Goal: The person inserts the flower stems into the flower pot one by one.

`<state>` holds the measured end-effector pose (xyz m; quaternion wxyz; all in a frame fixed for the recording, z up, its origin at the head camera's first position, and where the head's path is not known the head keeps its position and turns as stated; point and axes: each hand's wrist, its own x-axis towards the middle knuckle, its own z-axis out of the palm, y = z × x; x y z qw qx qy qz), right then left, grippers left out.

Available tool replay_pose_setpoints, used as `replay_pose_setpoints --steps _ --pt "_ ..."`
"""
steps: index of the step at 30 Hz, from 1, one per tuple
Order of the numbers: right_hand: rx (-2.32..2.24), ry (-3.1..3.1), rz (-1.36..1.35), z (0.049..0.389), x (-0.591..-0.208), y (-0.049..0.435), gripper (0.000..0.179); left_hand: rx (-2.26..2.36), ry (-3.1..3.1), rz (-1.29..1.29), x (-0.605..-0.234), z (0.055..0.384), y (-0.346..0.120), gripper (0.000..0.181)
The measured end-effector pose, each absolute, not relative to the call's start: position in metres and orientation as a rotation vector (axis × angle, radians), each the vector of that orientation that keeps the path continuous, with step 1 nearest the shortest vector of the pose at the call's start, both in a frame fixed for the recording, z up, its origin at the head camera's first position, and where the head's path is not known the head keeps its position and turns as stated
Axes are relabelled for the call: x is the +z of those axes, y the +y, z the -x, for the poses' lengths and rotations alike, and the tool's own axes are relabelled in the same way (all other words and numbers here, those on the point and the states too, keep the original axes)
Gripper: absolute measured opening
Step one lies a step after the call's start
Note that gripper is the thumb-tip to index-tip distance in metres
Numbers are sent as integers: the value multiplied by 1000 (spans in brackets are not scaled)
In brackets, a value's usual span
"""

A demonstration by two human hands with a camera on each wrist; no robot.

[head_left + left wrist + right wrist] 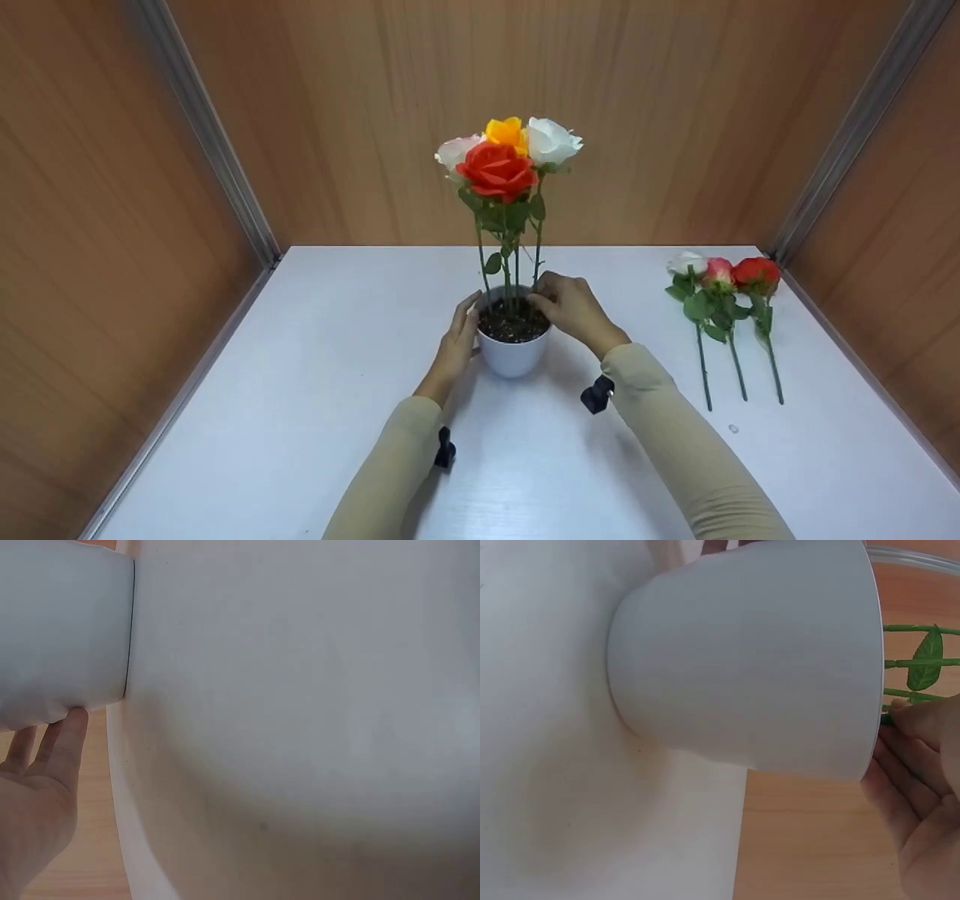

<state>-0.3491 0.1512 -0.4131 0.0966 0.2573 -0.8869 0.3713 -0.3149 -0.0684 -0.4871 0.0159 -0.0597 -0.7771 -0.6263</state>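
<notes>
A white flower pot filled with dark soil stands on the table. Red, yellow, pale pink and white roses rise from it on green stems. At the pot's right rim, my right hand pinches the lower stem of the white rose between thumb and fingers; the right wrist view shows the dark green stem there. My left hand rests its extended fingers against the pot's left side, and the left wrist view has its fingertips touching the wall.
On the right of the white table lie three loose roses: white, pink and red. A small clear ring-like bit lies below them. Wood-grain panels enclose the back and sides.
</notes>
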Motion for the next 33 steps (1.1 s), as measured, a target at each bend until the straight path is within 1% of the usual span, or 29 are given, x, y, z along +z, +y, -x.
replay_pose_setpoints --steps 6,16,23,33 --pt "1039 -2662 -768 347 -412 149 12 -1930 -2470 141 -488 316 -67 54" --pt "1046 -2620 -771 349 -410 146 20 -1959 -2424 203 -486 313 -68 56" --pt "1059 -2681 -747 351 -406 146 17 -1942 -2433 191 -487 315 -68 53" --pt "1079 -2715 -688 350 -408 145 18 -1918 -2461 176 -487 315 -68 54"
